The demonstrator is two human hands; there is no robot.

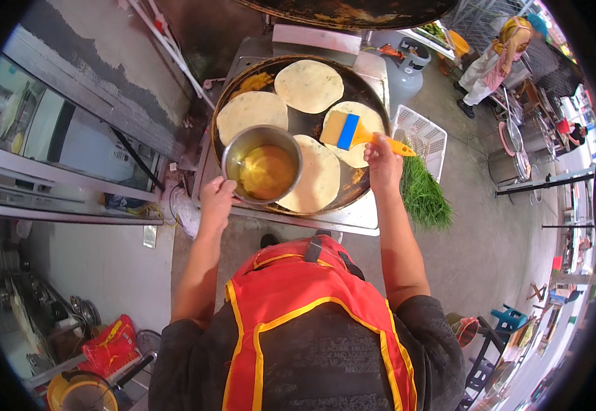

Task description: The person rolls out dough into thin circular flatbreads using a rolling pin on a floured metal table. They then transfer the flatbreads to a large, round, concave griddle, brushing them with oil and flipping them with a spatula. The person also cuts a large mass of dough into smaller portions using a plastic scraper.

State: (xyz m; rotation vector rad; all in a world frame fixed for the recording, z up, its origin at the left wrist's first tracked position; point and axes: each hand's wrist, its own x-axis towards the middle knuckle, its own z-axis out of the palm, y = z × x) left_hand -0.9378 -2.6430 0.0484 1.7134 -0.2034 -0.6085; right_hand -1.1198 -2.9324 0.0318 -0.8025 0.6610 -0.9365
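Observation:
Several round flatbreads [309,86] lie in a wide, dark round griddle pan [305,123] in front of me. My left hand [216,201] grips the handle of a metal pot [298,177], which holds yellow liquid [266,172] and hangs over the pan's near left side, partly covering two flatbreads. My right hand [382,160] is closed on the yellow handle of a pastry brush [362,136] with a blue band. The brush's pale bristles are over the right flatbread [364,115]; whether they touch it I cannot tell.
A large pan lid [349,15] is raised behind the pan. A gas cylinder [406,79] stands beyond the right corner. Right of the stove are a white plastic crate [434,141] and green leafy stalks [424,195]. A person [498,67] stands farther right; a glass-fronted cabinet [66,123] is left.

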